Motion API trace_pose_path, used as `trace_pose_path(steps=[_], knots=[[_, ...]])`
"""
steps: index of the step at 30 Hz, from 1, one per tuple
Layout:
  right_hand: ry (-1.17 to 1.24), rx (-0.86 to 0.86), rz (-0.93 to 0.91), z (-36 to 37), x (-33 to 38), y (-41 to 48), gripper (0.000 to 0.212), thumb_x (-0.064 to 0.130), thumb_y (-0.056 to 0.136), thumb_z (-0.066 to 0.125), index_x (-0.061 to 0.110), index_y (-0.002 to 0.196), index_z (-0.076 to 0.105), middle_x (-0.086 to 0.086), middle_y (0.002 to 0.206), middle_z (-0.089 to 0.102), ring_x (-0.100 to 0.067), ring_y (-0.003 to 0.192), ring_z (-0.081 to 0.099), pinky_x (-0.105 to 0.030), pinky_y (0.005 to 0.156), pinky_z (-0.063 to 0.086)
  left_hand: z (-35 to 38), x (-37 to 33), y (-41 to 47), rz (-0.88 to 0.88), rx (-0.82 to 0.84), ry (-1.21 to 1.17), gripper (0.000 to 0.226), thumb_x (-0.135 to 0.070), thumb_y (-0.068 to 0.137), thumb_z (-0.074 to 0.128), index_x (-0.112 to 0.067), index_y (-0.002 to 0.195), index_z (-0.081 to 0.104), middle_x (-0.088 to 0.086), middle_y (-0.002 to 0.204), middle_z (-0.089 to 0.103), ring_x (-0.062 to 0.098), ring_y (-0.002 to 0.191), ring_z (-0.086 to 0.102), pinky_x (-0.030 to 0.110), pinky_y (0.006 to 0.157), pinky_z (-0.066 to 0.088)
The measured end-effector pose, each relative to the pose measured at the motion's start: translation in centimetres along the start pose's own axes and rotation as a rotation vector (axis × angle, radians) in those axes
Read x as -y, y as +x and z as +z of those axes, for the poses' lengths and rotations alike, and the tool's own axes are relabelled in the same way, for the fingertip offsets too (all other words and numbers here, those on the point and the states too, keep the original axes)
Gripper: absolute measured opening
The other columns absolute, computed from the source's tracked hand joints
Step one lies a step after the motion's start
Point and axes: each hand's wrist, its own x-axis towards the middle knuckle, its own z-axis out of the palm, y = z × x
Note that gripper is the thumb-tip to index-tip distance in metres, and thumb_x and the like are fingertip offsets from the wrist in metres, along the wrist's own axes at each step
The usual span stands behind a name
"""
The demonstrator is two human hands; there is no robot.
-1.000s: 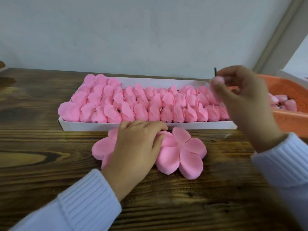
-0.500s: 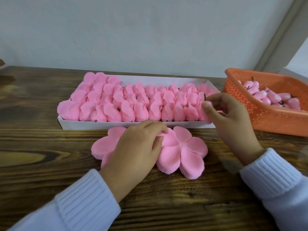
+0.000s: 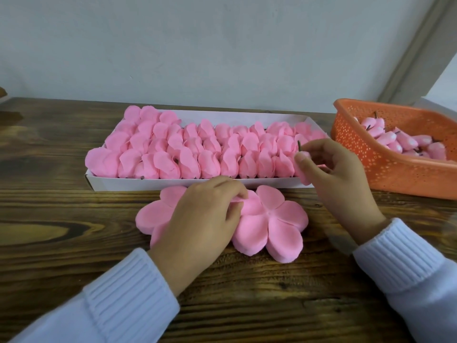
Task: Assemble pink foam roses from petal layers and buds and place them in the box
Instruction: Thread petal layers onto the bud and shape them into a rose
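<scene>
1. As the view runs in from the left, the first task item is a long white box (image 3: 173, 185) lying crosswise on a wooden table (image 3: 49, 219). It is packed with rows of finished pink roses (image 3: 197, 149), and its right end is partly hidden.
2. Just in front of the box, two flat stacks of five-petal foam lie side by side and touching: a left stack (image 3: 150, 216) and a right stack (image 3: 274, 224).
3. The left hand (image 3: 202, 216) lies palm down over the left stack. Its fingers are curled, and thumb and forefinger pinch the thin edge of one petal layer (image 3: 237, 198) where the stacks meet. Which stack it belongs to cannot be told.
4. The right hand (image 3: 338, 179) is raised over the box's near right corner and pinches a bud (image 3: 303, 170) between thumb and fingers. The bud's long axis is close to upright, dark stem (image 3: 299, 145) up, rounded end down.
5. The bud sits above and to the right of the pinched layer — near, but apart. Joining them probably means bringing the bud down and leftward, and the right hand is the nearer one.
6. At far right an orange basket (image 3: 371, 174) holds a heap of loose buds (image 3: 395, 142) — their stems point various ways
</scene>
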Motion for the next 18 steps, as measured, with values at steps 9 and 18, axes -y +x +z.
trace_pose_path(steps=[9, 18], knots=[[0.003, 0.014, -0.024, 0.20, -0.13, -0.14, 0.010, 0.019, 0.090, 0.063, 0.028, 0.085, 0.061, 0.010, 0.077, 0.065, -0.009, 0.069, 0.061, -0.029, 0.070, 0.051, -0.08, -0.12, 0.12, -0.009, 0.018, 0.025, 0.023, -0.002, 0.081, 0.066, -0.018, 0.096, 0.072, -0.004, 0.093, 0.072, 0.019, 0.087, 0.064, 0.041, 0.082, 0.050], [0.000, 0.018, -0.021, 0.20, -0.15, -0.15, 0.012, 0.020, 0.090, 0.063, 0.030, 0.084, 0.060, 0.011, 0.077, 0.065, -0.008, 0.070, 0.061, -0.028, 0.070, 0.050, 0.03, 0.04, 0.07, -0.024, -0.007, 0.024, 0.017, -0.002, 0.079, 0.067, -0.018, 0.084, 0.067, -0.008, 0.075, 0.068, 0.016, 0.073, 0.059, 0.030, 0.071, 0.044]])
